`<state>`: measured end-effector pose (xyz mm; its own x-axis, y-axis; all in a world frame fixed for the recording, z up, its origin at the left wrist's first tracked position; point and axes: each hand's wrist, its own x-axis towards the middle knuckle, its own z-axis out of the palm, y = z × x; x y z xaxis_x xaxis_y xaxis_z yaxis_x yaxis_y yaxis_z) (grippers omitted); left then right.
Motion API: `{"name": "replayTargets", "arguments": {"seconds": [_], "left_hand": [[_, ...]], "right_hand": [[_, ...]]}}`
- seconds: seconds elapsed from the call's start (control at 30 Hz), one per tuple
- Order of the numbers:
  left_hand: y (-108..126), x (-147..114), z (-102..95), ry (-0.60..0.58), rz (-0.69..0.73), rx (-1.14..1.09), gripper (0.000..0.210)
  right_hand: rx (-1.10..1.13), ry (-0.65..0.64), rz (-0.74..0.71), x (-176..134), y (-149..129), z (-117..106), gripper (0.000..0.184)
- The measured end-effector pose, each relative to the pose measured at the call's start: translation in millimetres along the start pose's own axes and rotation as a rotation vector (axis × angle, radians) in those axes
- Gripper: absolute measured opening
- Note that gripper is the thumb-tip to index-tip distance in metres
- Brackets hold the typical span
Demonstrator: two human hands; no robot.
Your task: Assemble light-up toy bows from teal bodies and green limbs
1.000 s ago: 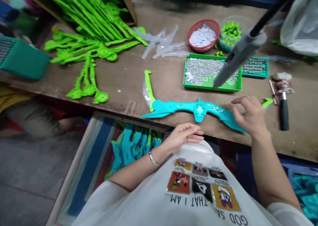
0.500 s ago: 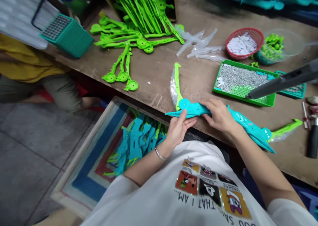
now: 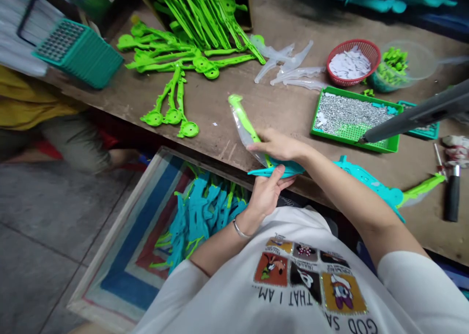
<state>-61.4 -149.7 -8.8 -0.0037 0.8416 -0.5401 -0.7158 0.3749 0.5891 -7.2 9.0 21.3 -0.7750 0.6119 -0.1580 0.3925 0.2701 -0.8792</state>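
Note:
A turquoise plastic toy bow (image 3: pixel 366 178) lies along the table's front edge, partly hidden behind my right forearm. Its left limb, a lime-green strip (image 3: pixel 245 116) with a clear plastic blade, slants up and away; the other limb (image 3: pixel 423 189) points right. My left hand (image 3: pixel 266 193) grips the turquoise body near its left end, thumb on top and fingers underneath. Over that end, my right hand (image 3: pixel 278 145) has its fingers on the base of the left limb, and covers the round joint there.
Green limbs (image 3: pixel 172 60) are heaped at the back left beside stacked teal baskets (image 3: pixel 78 55). Clear blades (image 3: pixel 293 70), a red basket (image 3: pixel 353 62) and a green tray of metal pins (image 3: pixel 344 111) lie beyond. A dark tool (image 3: pixel 417 114) reaches in from the right. Finished-looking bows (image 3: pixel 201 207) fill a low crate.
My right hand has moved left from the bow's body onto the base of the left limb. That limb has swung outward to the left. My left hand keeps its hold.

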Motion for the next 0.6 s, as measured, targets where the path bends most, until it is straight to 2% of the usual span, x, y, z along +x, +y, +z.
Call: {"name": "replayTargets", "arguments": {"seconds": [0.07, 0.17, 0.23, 0.33, 0.4, 0.47, 0.53, 0.6], "left_hand": [[2.2, 2.0, 0.3, -0.008, -0.020, -0.001, 0.048], [2.9, 7.2, -1.6, -0.026, -0.050, -0.005, 0.044], [1.0, 13.2, -5.0, -0.028, -0.051, -0.010, 0.038], [-2.1, 25.5, -9.2, 0.045, -0.006, -0.011, 0.028], [-0.8, 32.4, -9.1, 0.086, -0.002, -0.009, 0.024], [4.9, 35.3, -7.3, 0.080, -0.065, 0.001, 0.027], [13.6, 33.3, -6.1, 0.055, -0.191, 0.045, 0.045], [22.2, 27.4, -6.2, 0.010, -0.358, 0.134, 0.068]], "right_hand": [[-0.063, -0.107, 0.004, 4.1, 0.4, 1.9, 0.029], [-0.134, -0.113, 0.067, -1.1, -0.3, 3.9, 0.031], [-0.197, -0.048, 0.129, -9.9, -2.0, 8.2, 0.033], [-0.293, 0.171, 0.114, -34.7, -3.3, 16.5, 0.029], [-0.339, 0.311, 0.005, -62.8, -1.9, 17.0, 0.033], [-0.376, 0.393, -0.085, -101.3, 2.3, 9.6, 0.035], [-0.418, 0.478, -0.062, -147.4, 10.3, -5.6, 0.033], [-0.451, 0.589, 0.073, -194.9, 22.5, -24.8, 0.032]]}}
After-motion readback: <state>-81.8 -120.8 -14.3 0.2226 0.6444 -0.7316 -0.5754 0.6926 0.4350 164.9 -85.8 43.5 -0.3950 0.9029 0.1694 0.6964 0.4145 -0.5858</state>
